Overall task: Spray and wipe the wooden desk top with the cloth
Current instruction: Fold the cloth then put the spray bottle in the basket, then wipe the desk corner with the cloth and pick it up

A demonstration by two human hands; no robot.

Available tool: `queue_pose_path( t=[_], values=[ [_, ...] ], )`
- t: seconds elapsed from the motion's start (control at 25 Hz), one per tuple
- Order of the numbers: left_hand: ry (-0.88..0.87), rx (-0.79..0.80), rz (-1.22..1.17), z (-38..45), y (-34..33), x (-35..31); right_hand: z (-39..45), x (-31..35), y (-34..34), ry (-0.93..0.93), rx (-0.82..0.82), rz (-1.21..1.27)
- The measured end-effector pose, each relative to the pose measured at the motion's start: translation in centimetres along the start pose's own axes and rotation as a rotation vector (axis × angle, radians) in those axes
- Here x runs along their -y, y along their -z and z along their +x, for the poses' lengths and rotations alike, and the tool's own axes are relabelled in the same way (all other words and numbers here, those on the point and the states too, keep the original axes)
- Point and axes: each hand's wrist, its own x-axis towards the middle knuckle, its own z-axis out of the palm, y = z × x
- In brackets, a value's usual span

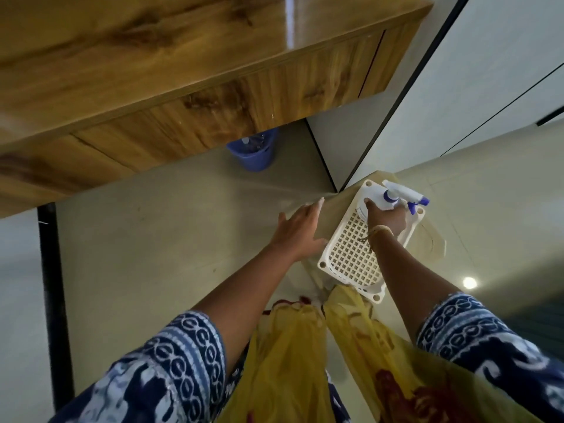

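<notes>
Right hand grips spray bottle, label unreadable; left hand spread, empty.

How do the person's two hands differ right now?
The right hand is curled round the white spray bottle in the slotted basket; the left hand holds nothing. The right wrist carries a bracelet, the left is bare. The left hand's fingers are straight and spread, beside the basket. Both reach forward from blue patterned sleeves.

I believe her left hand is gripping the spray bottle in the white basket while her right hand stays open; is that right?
Not quite: the hands are swapped. In the head view the right hand grips the spray bottle in the white basket, while the left hand is open.
</notes>
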Motion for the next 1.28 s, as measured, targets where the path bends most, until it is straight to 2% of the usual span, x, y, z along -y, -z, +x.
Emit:
queue_pose_path(
  t=[0.12,0.2,0.4,0.52,0.8,0.92,1.08,1.28],
  values=[
    [0.015,0.003,0.058,-2.7,1.2,0.5,-3.1,0.5,0.2,-0.102,0.051,-0.125],
    [0.039,-0.017,0.074,-4.4,2.7,1.1,-6.1,1.6,-0.1,-0.049,0.125,-0.211],
    [0.149,-0.099,0.096,-10.0,8.3,5.6,-15.4,6.0,-3.4,0.388,0.371,-0.53],
    [0.23,-0.231,0.055,-14.5,11.1,11.1,-22.1,8.2,-7.3,0.599,0.5,-0.639],
    [0.424,-0.495,-0.004,-26.3,18.1,27.5,-42.4,13.2,-17.8,1.041,0.645,-0.613],
    [0.486,-0.575,-0.008,-30.8,20.4,33.7,-50.6,14.4,-21.7,1.128,0.671,-0.512],
    [0.523,-0.725,0.013,-36.8,23.3,41.1,-59.6,16.0,-25.9,1.169,0.657,-0.583],
    [0.649,-0.875,-0.023,-42.5,26.5,49.3,-69.5,19.1,-32.2,1.358,0.858,-0.533]
  ],
)
